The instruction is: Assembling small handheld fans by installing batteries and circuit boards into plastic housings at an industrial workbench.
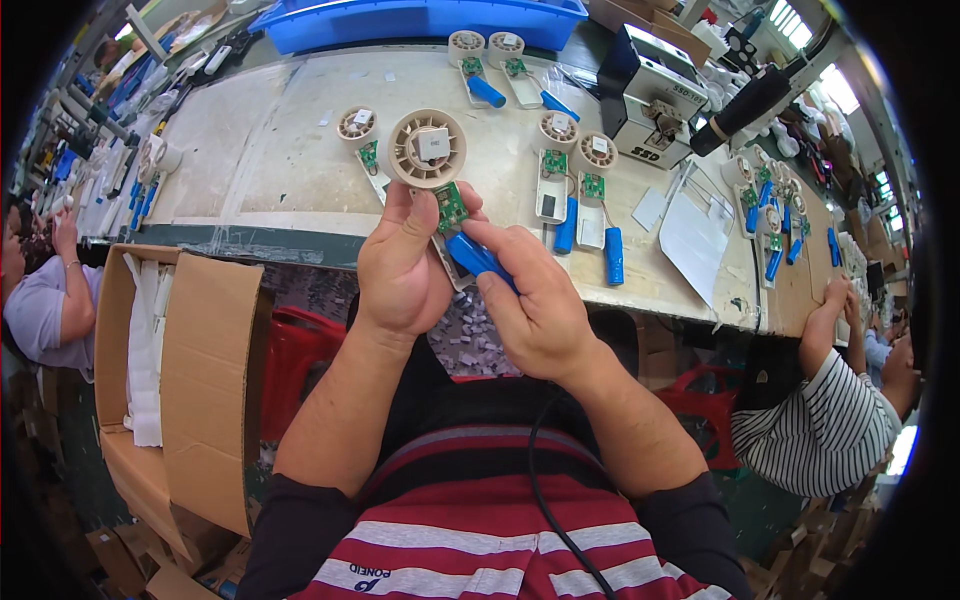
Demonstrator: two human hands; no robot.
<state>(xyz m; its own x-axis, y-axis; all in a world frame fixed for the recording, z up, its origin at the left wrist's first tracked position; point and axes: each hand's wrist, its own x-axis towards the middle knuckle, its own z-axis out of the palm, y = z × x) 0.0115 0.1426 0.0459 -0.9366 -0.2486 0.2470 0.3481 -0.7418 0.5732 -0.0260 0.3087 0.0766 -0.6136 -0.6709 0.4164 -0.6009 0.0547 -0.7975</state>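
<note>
A beige handheld fan [428, 149], its round head facing up, is held above the table's front edge. My left hand [405, 265] is closed round its opened handle, thumb beside a green circuit board [452, 206]. The fingers of my right hand [535, 300] pinch a blue cylindrical battery [478, 258], which lies slanted over the lower end of the handle. Part of the handle is hidden behind my fingers. Just beyond my left hand rests another open fan [357, 124] with its board showing.
Several opened fans [557, 130] with blue batteries lie on the worktable [260, 150]. A blue bin [420, 22] stands at the back, a boxy device [650, 95] at the back right. Left of me is a cardboard box [205, 370] with white pieces. Co-workers [820, 410] sit at both sides.
</note>
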